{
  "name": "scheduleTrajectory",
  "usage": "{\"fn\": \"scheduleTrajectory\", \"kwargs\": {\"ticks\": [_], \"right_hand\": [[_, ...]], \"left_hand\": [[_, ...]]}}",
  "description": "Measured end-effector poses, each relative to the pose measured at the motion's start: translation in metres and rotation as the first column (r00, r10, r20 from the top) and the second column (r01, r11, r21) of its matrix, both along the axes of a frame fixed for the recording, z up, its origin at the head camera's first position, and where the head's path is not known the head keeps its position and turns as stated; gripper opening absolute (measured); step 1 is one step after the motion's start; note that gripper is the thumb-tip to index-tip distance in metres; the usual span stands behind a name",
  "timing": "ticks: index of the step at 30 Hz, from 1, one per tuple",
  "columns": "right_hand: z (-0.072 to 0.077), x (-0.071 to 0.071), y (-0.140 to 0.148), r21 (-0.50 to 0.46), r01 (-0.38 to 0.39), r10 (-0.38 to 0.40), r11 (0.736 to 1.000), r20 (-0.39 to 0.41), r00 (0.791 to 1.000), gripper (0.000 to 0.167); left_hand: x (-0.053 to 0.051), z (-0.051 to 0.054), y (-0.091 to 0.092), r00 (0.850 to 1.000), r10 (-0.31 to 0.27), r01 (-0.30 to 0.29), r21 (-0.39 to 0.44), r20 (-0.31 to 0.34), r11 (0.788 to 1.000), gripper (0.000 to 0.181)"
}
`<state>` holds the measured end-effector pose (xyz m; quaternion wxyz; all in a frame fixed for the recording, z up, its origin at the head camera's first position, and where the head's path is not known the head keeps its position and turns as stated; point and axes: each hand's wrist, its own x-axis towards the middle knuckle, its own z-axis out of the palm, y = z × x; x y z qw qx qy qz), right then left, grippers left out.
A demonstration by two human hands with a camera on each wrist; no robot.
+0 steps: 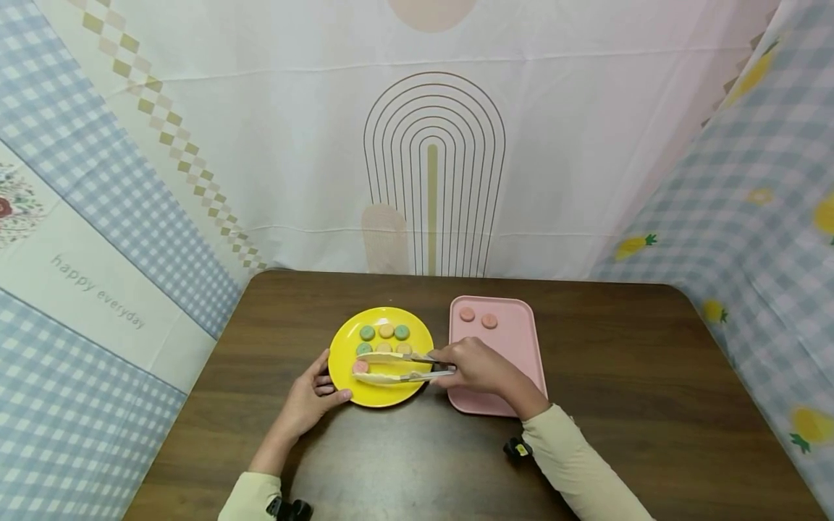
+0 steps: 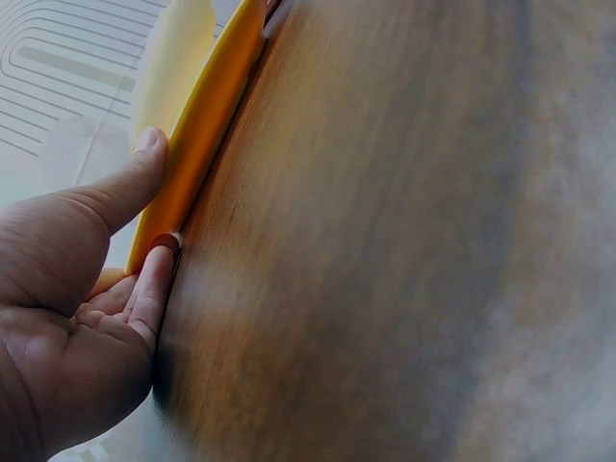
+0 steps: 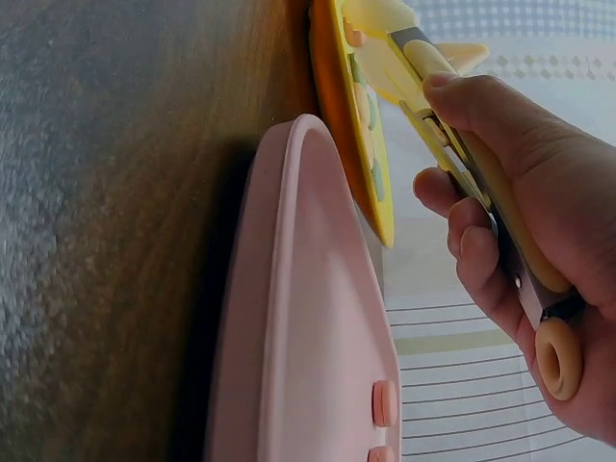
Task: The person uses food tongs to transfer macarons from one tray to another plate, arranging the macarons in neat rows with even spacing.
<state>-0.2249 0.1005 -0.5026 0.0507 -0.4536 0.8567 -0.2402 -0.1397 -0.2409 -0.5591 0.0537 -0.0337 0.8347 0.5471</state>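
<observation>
My right hand (image 1: 472,365) grips a pair of tongs (image 3: 481,183) with cream-coloured tips and handles. The tongs reach left over a round yellow plate (image 1: 391,396), their tips either side of a pink macaron (image 1: 360,367); whether they squeeze it I cannot tell. Behind it on the plate sit several green and pale yellow macarons, such as a green macaron (image 1: 368,333) and a yellow macaron (image 1: 386,331). My left hand (image 1: 309,398) holds the plate's left edge, the thumb on the rim and fingers (image 2: 149,298) low against its side and underneath.
To the plate's right lies a pink rectangular tray (image 1: 515,340), partly under my right forearm. Two pink macarons, one the left macaron (image 1: 467,314), sit near its far edge. The brown wooden table (image 1: 619,362) meets a patterned cloth backdrop (image 1: 313,166).
</observation>
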Motion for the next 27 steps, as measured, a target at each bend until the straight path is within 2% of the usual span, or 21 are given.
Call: {"fn": "scheduleTrajectory", "kwargs": {"ticks": [15,22,25,27], "right_hand": [[0.001,0.0,0.004,-0.004,0.023,-0.023,1.0,-0.015,1.0,0.043],[0.014,-0.001,0.018,-0.056,0.043,-0.043,0.998,0.006,0.999,0.038],[0.021,0.0,0.026,-0.079,0.055,-0.058,0.995,-0.033,0.998,0.03],[0.025,-0.001,0.032,-0.092,0.071,-0.078,0.993,-0.076,0.994,0.03]], "left_hand": [[0.0,-0.001,0.0,1.0,0.003,-0.003,-0.024,-0.003,1.0,0.098],[-0.002,-0.002,0.0,1.0,0.0,0.0,-0.017,-0.004,1.0,0.098],[-0.001,-0.001,0.0,1.0,0.001,-0.001,-0.012,-0.005,1.0,0.098],[-0.001,-0.001,0.0,1.0,0.003,-0.003,-0.006,-0.006,1.0,0.098]]}}
